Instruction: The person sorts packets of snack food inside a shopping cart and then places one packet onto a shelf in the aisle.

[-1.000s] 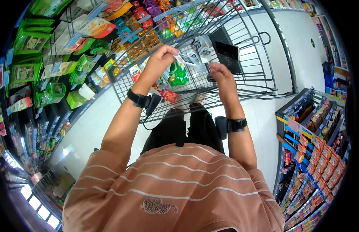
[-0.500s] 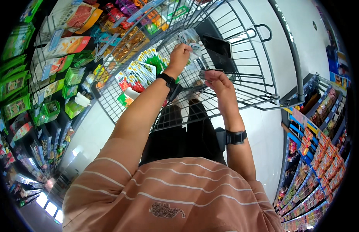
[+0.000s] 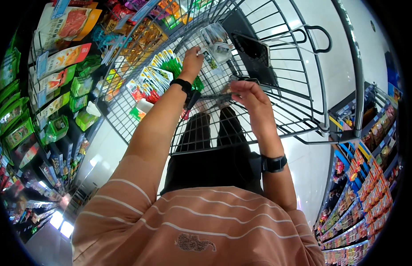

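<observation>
Stands between two runs of shop shelving, bent by the lens: on the left, tall shelving point(image 3: 41, 63) hung with glossy green bags point(image 3: 15, 128), broad pale pouches point(image 3: 75, 22) and crinkled gold packets point(image 3: 144, 29), partly screened by wires; on the right, a slanting shelf unit point(image 3: 341, 156) closely lined with orange-red packets point(image 3: 375, 188); has shiny, pale floor point(image 3: 310, 177) underfoot; faces a grey metal shopping cart point(image 3: 358, 80), open-meshed and round-barred, with wires crossing in front of legs and floor; wears a brownish-pink cloth shirt point(image 3: 144, 208) with thin white stripes, and black trousers point(image 3: 214, 170).

Keeps in the cart, toward the right, a flat black panel point(image 3: 263, 75) with a smooth, dark, phone-like slab point(image 3: 252, 49) against it; toward the left, slim white-and-yellow packets point(image 3: 148, 80) in a fanned row, near green packets point(image 3: 172, 66) and red packets point(image 3: 152, 95), partly hidden by the left forearm point(image 3: 157, 117); between these, clear plastic packs point(image 3: 213, 33) close together.

Bends the fingers of the left hand point(image 3: 192, 64) nearly closed, just beside a flat clear pack point(image 3: 211, 63) lying on the mesh; cannot tell whether touching it; curls the right hand point(image 3: 255, 99) above the near wires, thumb and fingers narrowly parted; cannot tell whether holding anything; carries a black band on each wrist point(image 3: 273, 163), and on the chest a small, speckled elephant patch point(image 3: 192, 243).
</observation>
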A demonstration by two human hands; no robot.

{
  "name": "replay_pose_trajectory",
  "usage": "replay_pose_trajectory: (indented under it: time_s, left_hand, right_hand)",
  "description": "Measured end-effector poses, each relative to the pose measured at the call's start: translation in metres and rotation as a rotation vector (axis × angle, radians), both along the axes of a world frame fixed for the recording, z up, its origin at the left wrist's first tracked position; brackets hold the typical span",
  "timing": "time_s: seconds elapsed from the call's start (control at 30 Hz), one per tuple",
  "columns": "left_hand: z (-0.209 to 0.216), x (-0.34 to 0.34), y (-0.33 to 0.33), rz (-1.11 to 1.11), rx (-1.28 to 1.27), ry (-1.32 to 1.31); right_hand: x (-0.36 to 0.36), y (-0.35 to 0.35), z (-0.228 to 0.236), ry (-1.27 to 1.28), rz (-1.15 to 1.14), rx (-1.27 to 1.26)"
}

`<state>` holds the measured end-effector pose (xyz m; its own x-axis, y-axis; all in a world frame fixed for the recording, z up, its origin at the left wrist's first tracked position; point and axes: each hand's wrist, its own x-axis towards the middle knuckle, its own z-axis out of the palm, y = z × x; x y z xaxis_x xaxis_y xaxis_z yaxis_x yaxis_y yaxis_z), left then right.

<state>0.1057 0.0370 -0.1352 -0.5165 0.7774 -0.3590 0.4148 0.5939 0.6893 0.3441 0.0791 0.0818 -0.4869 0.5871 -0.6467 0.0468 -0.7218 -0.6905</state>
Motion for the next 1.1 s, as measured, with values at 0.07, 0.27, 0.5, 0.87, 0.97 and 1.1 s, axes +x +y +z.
replay_pose_trajectory:
  time_s: [0.07, 0.27, 0.5, 0.87, 0.97, 1.1]
  left_hand:
    - [-0.009, 0.001, 0.003, -0.030, -0.042, 0.003]
    - [-0.046, -0.010, 0.019, -0.126, -0.202, -0.023]
    - [-0.059, -0.013, 0.018, -0.095, -0.133, 0.097]
    - [-0.057, -0.014, 0.026, -0.301, -0.248, -0.036]
    - [-0.069, -0.018, 0.019, -0.256, -0.196, 0.029]
    - [-0.061, -0.019, 0.017, -0.260, -0.180, 0.077]
  right_hand:
    - [0.001, 0.001, 0.001, -0.020, 0.014, -0.007]
    - [0.004, 0.003, -0.001, -0.013, 0.056, -0.029]
    - [0.006, 0.001, -0.005, 0.031, 0.053, -0.027]
    - [-0.007, -0.002, 0.003, -0.008, 0.100, -0.001]
    - [-0.008, -0.008, 0.002, -0.014, 0.100, -0.019]
    - [-0.005, -0.010, -0.001, -0.034, 0.116, 0.018]
